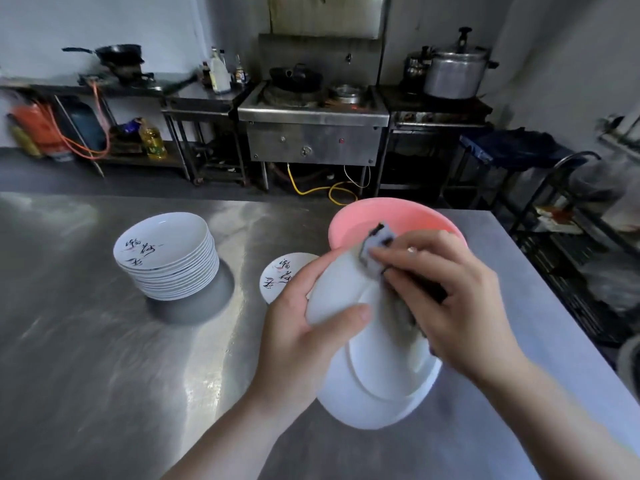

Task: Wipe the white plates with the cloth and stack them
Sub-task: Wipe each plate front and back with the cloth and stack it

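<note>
a white plate (374,375) is held tilted above the tabletop (104,358), underside up, by the left hand (304,327), whose thumb is curled over the upper rim while the fingers are hidden behind it. a grey-and-dark cloth (384,258) is pressed against the plate's back by the right hand (446,299), its fingers bent over the bunched fabric. the wiping step is judged to be in hand, with this plate not yet stacked. just beyond the hands, a pink basin (349,220) is seen, and a single plate (277,275) with black brush lettering lies flat beside it. further left, a tall stack of plates (166,258) with matching lettering stands well apart. next, it is judged, the wiped plate would need to be turned face up and carried left onto that stack, with care called for in setting it down squarely. stoves and pots are seen at the far wall.
</note>
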### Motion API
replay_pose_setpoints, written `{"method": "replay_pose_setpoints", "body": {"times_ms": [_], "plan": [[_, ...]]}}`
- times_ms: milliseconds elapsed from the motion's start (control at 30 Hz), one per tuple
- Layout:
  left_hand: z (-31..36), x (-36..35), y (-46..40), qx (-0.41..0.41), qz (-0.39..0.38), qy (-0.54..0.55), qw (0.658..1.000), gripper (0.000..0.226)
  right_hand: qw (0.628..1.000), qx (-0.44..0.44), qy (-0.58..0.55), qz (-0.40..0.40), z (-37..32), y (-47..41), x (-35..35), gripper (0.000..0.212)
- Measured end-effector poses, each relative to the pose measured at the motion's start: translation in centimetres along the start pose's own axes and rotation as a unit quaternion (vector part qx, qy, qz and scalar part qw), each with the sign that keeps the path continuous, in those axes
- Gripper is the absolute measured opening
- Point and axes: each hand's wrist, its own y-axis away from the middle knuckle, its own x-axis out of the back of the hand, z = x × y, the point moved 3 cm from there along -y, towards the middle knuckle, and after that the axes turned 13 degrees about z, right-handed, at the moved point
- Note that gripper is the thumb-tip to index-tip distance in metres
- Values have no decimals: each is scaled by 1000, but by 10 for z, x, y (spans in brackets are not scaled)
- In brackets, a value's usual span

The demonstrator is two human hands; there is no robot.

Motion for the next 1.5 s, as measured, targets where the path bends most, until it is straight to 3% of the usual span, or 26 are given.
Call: {"method": "replay_pose_setpoints", "body": {"times_ms": [67,200,333,433,500,633,833,967,1133,1267,1400,1500], "plan": [[2,1,-1,-11,-5,-9,1000,53,999,-45,-4,25,0,-4,0,22],[7,4,-4,-19,-41,-12,999,52,995,80,-25,-55,-19,0,-8,19],[9,6,-5,-16,-45,-7,999,53,1000,-2,-5,-2,-5,-16,-1,22],[11,6,-6,-10,-70,-5,998,46,993,98,-24,-59,-24,-10,-6,23],[15,5,-8,-6,-73,14,997,52,993,97,-29,-66,-20,-17,-2,22],[25,4,-19,3,4,87,996,52,997,-43,-49,35,-2,-31,11,22],[35,-15,-23,24,141,161,977,63,972,-143,-22,188,8,-10,26,25],[38,-40,-17,24,201,227,953,51,971,-95,-1,220,-14,20,8,27],[46,-68,2,55,202,285,935,32,988,83,13,127,-14,17,11,28],[50,-74,9,53,259,288,921,41,985,42,-25,168,-9,14,16,27],[45,-62,15,85,279,323,900,52,979,194,-31,58,-23,23,3,32],[45,-40,18,43,288,286,913,54,984,80,-59,151,-8,19,9,28]]}}
